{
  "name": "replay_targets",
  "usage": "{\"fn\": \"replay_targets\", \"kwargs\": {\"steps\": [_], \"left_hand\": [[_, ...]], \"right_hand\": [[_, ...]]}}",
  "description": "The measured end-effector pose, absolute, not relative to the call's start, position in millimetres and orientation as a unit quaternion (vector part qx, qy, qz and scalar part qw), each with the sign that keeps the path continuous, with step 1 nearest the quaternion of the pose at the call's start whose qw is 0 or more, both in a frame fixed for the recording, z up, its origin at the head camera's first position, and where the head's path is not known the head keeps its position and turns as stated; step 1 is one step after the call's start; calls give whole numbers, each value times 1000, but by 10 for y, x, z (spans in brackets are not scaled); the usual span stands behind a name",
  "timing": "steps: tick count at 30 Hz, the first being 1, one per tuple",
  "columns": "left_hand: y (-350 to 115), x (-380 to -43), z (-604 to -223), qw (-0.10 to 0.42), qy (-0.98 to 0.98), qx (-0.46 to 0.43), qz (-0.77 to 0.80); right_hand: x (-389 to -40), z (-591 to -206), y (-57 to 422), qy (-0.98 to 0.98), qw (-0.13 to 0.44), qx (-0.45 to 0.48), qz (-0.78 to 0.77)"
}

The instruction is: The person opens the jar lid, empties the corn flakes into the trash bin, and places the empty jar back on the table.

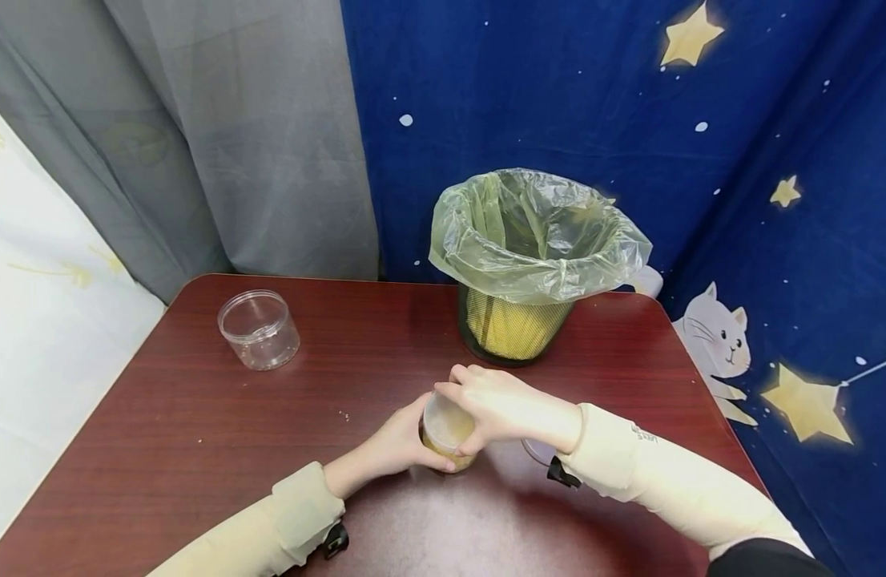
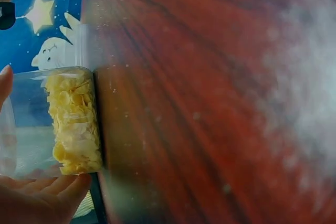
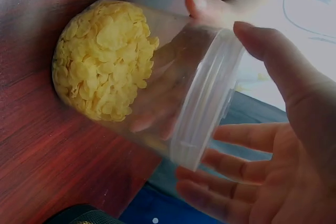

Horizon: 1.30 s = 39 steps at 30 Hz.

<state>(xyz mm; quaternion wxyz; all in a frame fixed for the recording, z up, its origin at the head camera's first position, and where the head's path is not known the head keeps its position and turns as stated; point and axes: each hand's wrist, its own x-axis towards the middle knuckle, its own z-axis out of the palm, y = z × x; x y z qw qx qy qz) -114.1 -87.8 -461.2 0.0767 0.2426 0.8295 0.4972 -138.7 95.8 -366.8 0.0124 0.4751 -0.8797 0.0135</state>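
A clear jar stands on the table, partly filled with yellow flakes that look like corn flakes. My left hand grips the jar's side, thumb and fingers on opposite sides. On top sits a translucent, ridged lid. My right hand holds that lid by its rim, the thumb on one edge and the fingertips on the other. In the left wrist view the flakes fill the jar's lower part.
An open clear jar stands at the table's back left. A mesh bin with a plastic liner stands at the back right. Beneath my right wrist lies a clear round piece, mostly hidden. Small crumbs dot the dark red table.
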Motion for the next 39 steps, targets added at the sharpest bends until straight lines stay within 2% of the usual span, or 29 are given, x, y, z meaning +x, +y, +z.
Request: {"fn": "replay_targets", "kwargs": {"steps": [6,13,18,29,39], "left_hand": [[-893,-1204,-4674,44,842,252,475],[-921,-1253,-4661,68,831,261,486],[-938,-1260,-4650,93,838,255,473],[-954,-1269,-4650,99,835,273,467],[-952,-1260,-4622,98,837,276,462]], "right_hand": [[-1426,-3674,933,-868,26,496,-3],[-1464,-3655,928,-851,26,524,10],[-1482,-3646,942,-835,-5,550,19],[-1463,-3552,918,-811,-65,581,-2],[-1355,-3442,909,-850,-65,523,-17]]}}
